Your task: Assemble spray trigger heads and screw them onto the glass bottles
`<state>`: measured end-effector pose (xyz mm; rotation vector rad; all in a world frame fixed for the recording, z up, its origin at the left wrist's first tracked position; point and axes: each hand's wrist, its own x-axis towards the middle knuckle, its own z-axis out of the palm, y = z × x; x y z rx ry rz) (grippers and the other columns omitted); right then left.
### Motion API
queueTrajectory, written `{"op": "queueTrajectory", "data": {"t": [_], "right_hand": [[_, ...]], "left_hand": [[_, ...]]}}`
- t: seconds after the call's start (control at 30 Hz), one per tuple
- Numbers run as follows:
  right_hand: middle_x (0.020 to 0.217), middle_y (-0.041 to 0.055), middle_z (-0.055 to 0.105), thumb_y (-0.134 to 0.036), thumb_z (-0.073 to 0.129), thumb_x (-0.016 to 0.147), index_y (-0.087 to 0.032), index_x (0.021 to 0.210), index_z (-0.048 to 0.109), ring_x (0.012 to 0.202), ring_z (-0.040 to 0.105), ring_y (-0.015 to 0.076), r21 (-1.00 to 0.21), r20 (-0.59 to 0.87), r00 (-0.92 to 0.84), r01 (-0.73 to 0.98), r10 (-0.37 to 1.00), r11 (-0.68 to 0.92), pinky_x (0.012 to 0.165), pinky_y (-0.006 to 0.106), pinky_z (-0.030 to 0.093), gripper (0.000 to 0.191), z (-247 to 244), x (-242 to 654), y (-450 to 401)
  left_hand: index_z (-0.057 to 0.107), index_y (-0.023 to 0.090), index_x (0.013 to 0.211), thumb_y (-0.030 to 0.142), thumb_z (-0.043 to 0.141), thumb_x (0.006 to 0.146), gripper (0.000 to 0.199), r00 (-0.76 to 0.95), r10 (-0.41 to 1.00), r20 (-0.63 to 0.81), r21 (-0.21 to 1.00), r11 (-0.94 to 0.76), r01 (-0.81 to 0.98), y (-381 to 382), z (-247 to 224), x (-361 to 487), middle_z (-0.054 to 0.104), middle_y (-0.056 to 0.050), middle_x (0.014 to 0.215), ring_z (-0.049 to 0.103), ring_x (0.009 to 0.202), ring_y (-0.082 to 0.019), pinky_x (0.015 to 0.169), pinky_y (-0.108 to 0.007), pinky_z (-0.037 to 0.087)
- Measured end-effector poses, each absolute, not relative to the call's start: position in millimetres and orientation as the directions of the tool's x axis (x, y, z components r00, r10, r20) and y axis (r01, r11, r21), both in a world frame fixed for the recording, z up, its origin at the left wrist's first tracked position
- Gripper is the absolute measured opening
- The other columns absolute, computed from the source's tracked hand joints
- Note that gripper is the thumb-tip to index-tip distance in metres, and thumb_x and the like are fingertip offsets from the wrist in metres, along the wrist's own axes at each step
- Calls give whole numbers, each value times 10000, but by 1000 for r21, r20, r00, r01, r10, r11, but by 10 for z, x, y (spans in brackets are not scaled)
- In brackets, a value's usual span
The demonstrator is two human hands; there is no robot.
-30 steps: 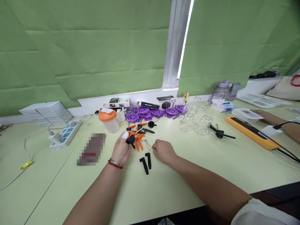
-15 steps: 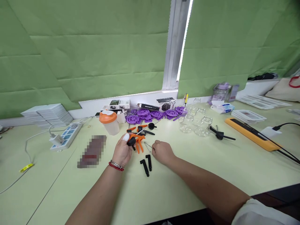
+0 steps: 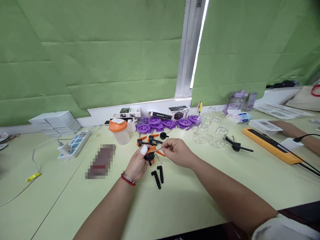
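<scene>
Orange-black part [image 3: 149, 156] above pale table [image 3: 185, 200], green sheeting [image 3: 120, 63] behind

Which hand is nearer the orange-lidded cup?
Left. The left hand is nearer the wearer and slightly right of the orange-lidded cup; the right hand is farther right.

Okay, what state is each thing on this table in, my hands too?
Left hand, closed around the black-and-orange piece.
Right hand, pinching a metal pin at that piece.
Orange-lidded cup, upright, lid on.
Black elbow parts, two lying loose.
Second pin, lying loose.
Purple wheel parts, piled.
Clear containers, standing clustered.
White power strip, adapter plugged in.
</scene>
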<state>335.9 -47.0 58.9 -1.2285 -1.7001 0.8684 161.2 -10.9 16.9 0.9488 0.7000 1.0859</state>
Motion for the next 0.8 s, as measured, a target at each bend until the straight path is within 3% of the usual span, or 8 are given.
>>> {"op": "queueTrajectory", "data": {"t": [0.13,0.3,0.53,0.8], "right_hand": [[505,-59,417,-258,516,727,-164,689,558,426,326,61,-896,162,-237,370,958,243,395,184,239,109,689,3300,-390],[524,-58,406,-251,526,702,-166,632,526,443,322,58,-864,203,-193,426,960,268,410,185,252,110,828,3320,-355],[507,-54,427,-269,533,711,-172,592,495,465,349,69,-794,188,-285,519,940,316,437,193,262,159,853,3239,-285],[655,-11,533,-124,468,769,-164,623,537,639,466,105,-550,466,-350,604,812,576,591,213,332,167,737,3121,-227]], "left_hand": [[622,129,882,471,618,770,360,437,899,10,920,163,-356,-163,176,1598,561,-35,765,500,636,-123,528,-253,401],[618,138,926,473,631,761,373,476,879,-7,917,196,-347,-170,183,1585,546,-32,791,478,656,-123,546,-262,399],[628,138,849,441,647,763,316,522,853,-16,909,231,-348,-203,200,1598,507,-11,745,442,639,-103,562,-249,389],[620,140,808,461,681,726,336,514,856,-60,862,305,-406,-174,176,1603,529,-15,685,481,610,-126,531,-279,418]]}}
